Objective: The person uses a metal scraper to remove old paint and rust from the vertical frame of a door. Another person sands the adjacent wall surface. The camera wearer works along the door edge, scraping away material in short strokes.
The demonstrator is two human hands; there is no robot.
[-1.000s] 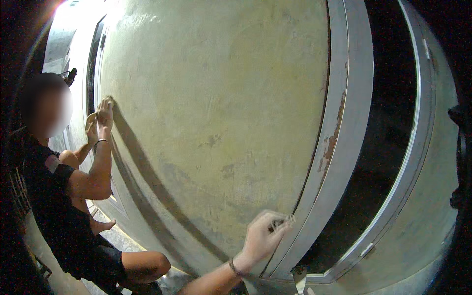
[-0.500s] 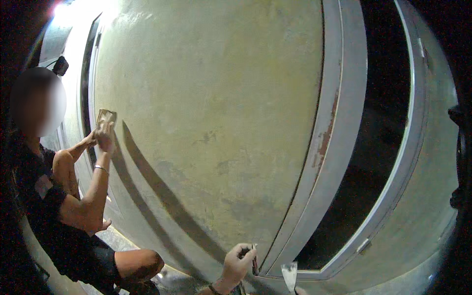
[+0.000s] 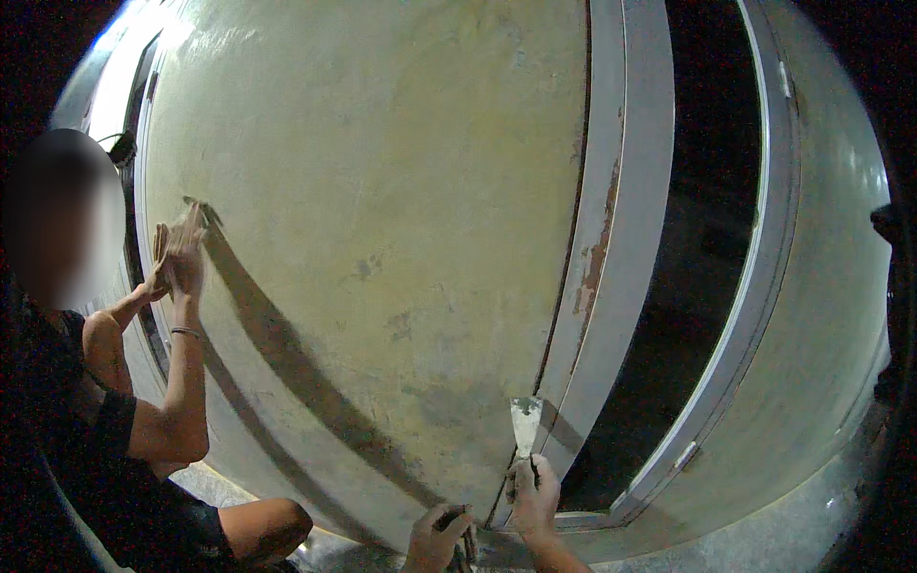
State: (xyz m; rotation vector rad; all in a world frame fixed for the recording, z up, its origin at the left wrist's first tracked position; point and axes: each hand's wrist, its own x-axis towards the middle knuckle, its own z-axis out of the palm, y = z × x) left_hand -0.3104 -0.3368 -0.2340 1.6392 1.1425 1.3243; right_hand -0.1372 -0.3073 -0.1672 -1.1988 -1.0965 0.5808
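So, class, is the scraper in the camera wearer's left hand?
No, the scraper is gripped in the wearer's right hand, with its blade pointing upward.

- Lit hard from far up and left of the left hand and right hand, flaring to white.
- Dimmer around both, near black in the framed opening up and right.
- Streaked with long curved shadows on the wall up and left of both; shadowed also just right of the putty knife.
- Blurred at the co-worker's raised hand, up and left.
- Bowed and black-rimmed toward the edges, grainy in dark parts.
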